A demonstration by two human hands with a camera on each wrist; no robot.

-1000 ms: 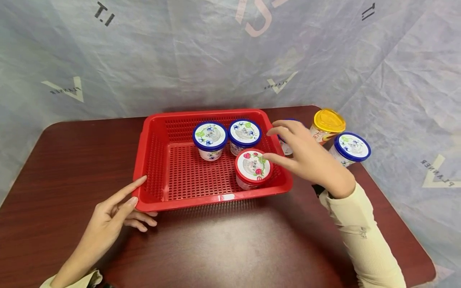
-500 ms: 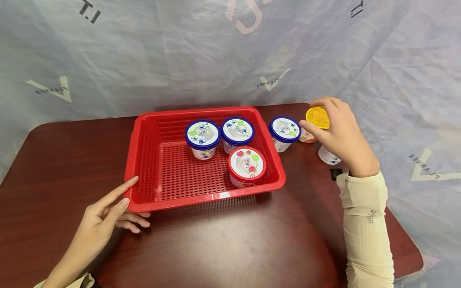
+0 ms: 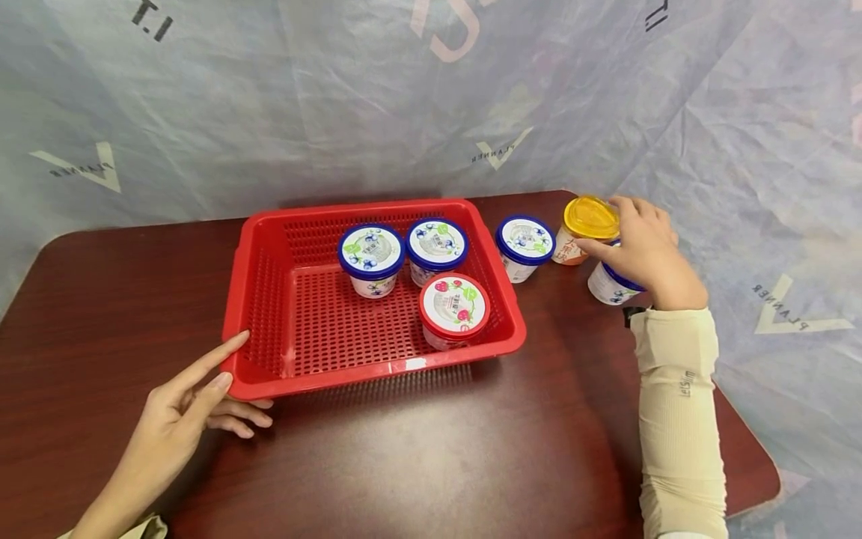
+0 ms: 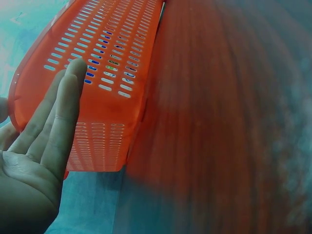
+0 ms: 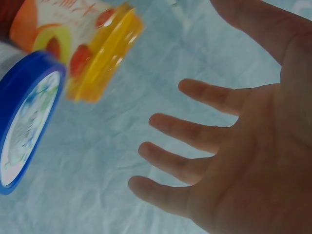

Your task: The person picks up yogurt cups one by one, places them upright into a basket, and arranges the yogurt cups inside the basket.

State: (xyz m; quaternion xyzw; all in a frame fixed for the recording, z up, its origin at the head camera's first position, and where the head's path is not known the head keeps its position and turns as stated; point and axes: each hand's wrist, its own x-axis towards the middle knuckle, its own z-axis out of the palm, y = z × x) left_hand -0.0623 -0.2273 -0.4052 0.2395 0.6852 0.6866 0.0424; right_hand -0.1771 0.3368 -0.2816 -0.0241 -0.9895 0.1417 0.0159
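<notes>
My left hand (image 3: pixel 176 415) rests at the near-left corner of a red plastic basket (image 3: pixel 236 299). Index fingertip and thumb touch its rim; in the left wrist view the other fingers lie straight along the outer wall. My right hand (image 3: pixel 649 251), fingers spread, hovers over a blueberry-printed cup with a blue lid (image 3: pixel 606 288), partly covering it. Beside it stands a cup with a yellow lid (image 3: pixel 591 217). The right wrist view shows the palm (image 5: pixel 253 161) holding nothing, with the yellow lid (image 5: pixel 105 53) and blue lid (image 5: pixel 31 112) beyond the fingertips.
Inside the basket are two blue-lidded cups, one left (image 3: pixel 372 254) and one right (image 3: pixel 436 245), plus a red-lidded strawberry cup (image 3: pixel 454 307). Another blue-lidded cup (image 3: pixel 525 241) stands just outside its right wall. The brown table (image 3: pixel 404 457) ends at a grey sheet (image 3: pixel 303 112) behind.
My right hand has moved right from over the basket's right edge, past the yellow-lidded cup, to above the far-right blue-lidded cup. The left hand stays at the basket corner; the view has shifted slightly.
</notes>
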